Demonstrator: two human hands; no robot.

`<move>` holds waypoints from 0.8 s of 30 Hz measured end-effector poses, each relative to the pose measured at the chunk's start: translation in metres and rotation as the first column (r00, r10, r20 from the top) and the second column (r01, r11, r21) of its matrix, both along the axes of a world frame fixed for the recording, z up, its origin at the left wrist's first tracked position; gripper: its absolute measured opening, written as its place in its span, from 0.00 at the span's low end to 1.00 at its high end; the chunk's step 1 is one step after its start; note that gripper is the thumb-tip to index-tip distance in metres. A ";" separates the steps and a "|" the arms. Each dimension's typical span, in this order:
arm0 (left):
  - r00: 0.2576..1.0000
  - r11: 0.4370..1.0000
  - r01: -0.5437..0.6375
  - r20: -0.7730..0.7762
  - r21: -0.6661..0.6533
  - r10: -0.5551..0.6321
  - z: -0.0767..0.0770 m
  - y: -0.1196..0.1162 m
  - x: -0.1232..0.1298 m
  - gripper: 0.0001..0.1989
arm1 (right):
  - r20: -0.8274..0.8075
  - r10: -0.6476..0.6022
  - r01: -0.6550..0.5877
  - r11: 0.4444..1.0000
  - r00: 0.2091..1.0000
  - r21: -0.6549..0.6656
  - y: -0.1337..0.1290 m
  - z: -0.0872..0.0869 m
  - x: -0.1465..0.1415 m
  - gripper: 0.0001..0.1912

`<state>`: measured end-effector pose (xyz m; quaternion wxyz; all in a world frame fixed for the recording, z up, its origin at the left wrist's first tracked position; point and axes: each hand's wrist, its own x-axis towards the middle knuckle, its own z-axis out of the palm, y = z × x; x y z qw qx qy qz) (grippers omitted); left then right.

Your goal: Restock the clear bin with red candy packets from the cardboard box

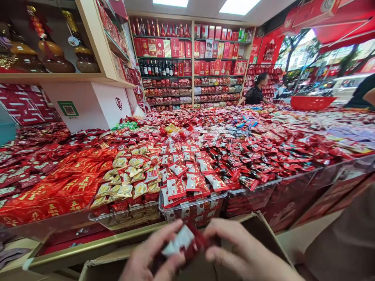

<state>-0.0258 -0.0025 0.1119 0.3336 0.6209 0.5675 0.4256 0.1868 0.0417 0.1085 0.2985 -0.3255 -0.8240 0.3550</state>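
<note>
A small red and white wrapped candy packet (pixel 187 240) is held over an open cardboard box (pixel 108 257) at the bottom of the view. My left hand (pixel 152 251) is closed on the packet's left part, with thumb and fingers on either side of it. At the packet's dark red right end, my right hand (pixel 237 244) has its thumb and forefinger bent around the edge. Motion blurs the packet and the fingertips. Just beyond the hands stands a clear plastic bin (pixel 193 203) heaped with similar red and white packets (pixel 175 187).
Gold packets (pixel 124 191) and orange-red packets (pixel 58 195) lie to the left; dark red ones (pixel 249 181) lie to the right. A person (pixel 256 91) is at the far side. Shelves (pixel 193 58) stand behind, and a red basin (pixel 312 102) sits at the back right.
</note>
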 end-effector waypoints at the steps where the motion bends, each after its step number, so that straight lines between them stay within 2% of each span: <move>1: 0.997 0.996 -0.079 0.002 -0.033 0.079 0.011 0.011 -0.006 0.21 | -0.019 -0.027 0.029 0.994 0.999 0.107 0.012 0.009 0.000 0.08; 3: 0.983 0.983 -0.173 -0.055 0.058 0.176 0.033 0.043 -0.021 0.23 | -0.036 -0.108 0.114 0.934 0.994 0.339 0.044 0.026 -0.003 0.08; 5: 0.923 0.970 -0.179 -0.313 0.166 0.224 0.050 0.080 -0.034 0.21 | 0.019 -0.173 0.140 0.853 0.985 0.503 0.079 0.042 -0.014 0.09; 7: 0.904 0.977 -0.143 -0.380 0.160 0.195 0.059 0.113 -0.042 0.22 | 0.169 -0.215 0.087 0.827 0.962 0.555 0.111 0.052 -0.030 0.10; 10: 0.873 0.992 -0.054 -0.476 0.114 0.102 0.062 0.145 -0.043 0.20 | 0.397 -0.242 -0.002 0.852 0.885 0.523 0.143 0.058 -0.052 0.12; 12: 0.837 0.995 -0.010 -0.544 0.096 0.061 0.060 0.154 -0.039 0.16 | 0.457 -0.253 -0.014 0.863 0.853 0.505 0.151 0.056 -0.062 0.12; 16: 0.742 0.996 0.056 -0.670 0.068 0.003 0.060 0.156 -0.032 0.11 | 0.472 -0.313 0.031 0.857 0.824 0.514 0.154 0.049 -0.070 0.11; 24: 0.532 0.996 -0.007 -0.844 0.087 0.077 0.057 0.160 -0.032 0.13 | 0.491 -0.383 0.091 0.850 0.782 0.518 0.156 0.048 -0.073 0.11</move>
